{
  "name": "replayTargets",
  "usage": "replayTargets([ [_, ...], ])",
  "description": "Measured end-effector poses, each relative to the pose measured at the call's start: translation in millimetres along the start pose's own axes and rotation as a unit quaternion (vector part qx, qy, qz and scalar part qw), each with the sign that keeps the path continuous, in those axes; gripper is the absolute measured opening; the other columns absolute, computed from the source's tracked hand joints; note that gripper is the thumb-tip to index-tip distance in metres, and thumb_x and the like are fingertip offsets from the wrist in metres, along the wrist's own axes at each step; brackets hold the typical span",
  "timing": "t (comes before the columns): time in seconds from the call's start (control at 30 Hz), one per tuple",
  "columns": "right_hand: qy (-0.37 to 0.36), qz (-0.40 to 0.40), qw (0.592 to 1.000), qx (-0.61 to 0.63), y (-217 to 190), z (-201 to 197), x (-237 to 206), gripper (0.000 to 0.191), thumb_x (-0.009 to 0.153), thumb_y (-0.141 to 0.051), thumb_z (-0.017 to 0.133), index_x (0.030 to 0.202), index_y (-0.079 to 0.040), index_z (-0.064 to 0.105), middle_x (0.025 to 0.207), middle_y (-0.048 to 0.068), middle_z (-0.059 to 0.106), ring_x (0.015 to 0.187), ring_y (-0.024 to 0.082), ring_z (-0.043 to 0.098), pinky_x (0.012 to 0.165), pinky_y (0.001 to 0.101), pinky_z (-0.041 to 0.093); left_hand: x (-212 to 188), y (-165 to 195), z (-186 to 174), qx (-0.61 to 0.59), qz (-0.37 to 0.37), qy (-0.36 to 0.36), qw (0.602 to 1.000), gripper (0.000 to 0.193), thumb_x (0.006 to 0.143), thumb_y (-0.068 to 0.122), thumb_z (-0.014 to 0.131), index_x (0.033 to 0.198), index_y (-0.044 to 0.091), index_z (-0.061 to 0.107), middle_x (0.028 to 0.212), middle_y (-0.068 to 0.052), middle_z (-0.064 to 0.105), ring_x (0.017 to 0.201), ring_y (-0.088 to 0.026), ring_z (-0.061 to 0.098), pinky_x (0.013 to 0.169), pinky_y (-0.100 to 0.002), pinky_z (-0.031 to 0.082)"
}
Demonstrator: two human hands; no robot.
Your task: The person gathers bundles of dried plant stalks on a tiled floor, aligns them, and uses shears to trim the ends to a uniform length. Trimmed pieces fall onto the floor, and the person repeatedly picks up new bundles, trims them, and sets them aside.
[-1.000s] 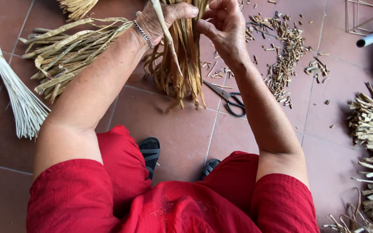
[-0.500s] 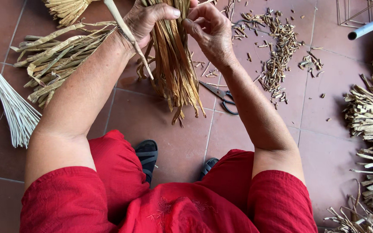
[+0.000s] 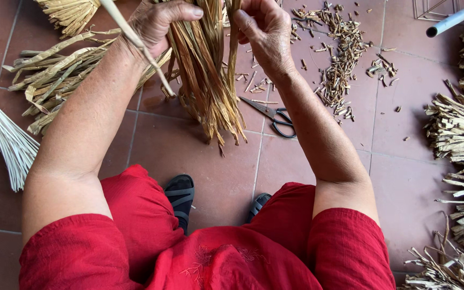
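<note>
Change: the straw bundle point(image 3: 208, 80) had come nearer and hung lower than half a second before.
Left hand point(image 3: 159, 21): raised, fingers closed around the bundle and a pale strip point(image 3: 135, 40).
Right hand point(image 3: 264, 29): raised, pinching separate strands.
Bundle: above the tiled floor point(image 3: 189, 156), beside black scissors point(image 3: 275, 115).

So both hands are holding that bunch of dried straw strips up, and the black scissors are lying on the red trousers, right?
Not quite. Both hands, left hand and right hand, do hold the bunch of dried straw strips, but the black scissors lie on the tiled floor beyond the knees, not on the red trousers. The head view shows it.
</note>
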State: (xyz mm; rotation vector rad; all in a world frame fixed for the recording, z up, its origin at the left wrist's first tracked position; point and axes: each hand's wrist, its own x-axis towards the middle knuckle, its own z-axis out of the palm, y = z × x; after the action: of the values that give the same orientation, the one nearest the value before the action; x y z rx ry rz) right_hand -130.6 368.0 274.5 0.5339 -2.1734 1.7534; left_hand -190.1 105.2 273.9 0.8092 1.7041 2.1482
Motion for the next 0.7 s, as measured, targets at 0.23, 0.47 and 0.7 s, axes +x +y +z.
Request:
replayTargets([
  [0.23,0.003,-0.054,0.999,0.005,4,9,-1,0.005,0.108,-0.010,0.066,0.110,-0.008,0.062,0.095,0.002,0.076,0.077,0.008,0.073,0.066,0.0257,0.062,0,2,3,0.014,-0.019,0.005,1.000,0.029,0.084,0.020,0.085,0.108,0.010,0.072,0.107,-0.002,0.070,0.126,-0.022,0.062,0.123,-0.045,0.034],
  [0.47,-0.079,-0.082,0.988,-0.105,-8,8,-7,0.017,0.107,-0.017,0.078,0.112,-0.005,0.068,0.105,0.004,0.070,0.098,0.010,0.072,0.086,0.0313,0.065,-2,12,12,-0.031,-0.013,-0.045,0.998,0.029,0.090,0.016,0.082,0.117,0.009,0.073,0.111,-0.004,0.073,0.119,-0.019,0.069,0.118,-0.042,0.051],
  [0.7,-0.081,-0.014,0.996,-0.017,-12,15,-7,0.023,0.105,-0.019,0.076,0.104,-0.004,0.058,0.101,0.005,0.071,0.099,0.011,0.072,0.089,0.0328,0.065,0,15,34,0.035,0.055,-0.070,0.995,0.022,0.097,0.011,0.080,0.118,0.007,0.074,0.110,-0.004,0.074,0.106,-0.017,0.073,0.103,-0.037,0.063],
])
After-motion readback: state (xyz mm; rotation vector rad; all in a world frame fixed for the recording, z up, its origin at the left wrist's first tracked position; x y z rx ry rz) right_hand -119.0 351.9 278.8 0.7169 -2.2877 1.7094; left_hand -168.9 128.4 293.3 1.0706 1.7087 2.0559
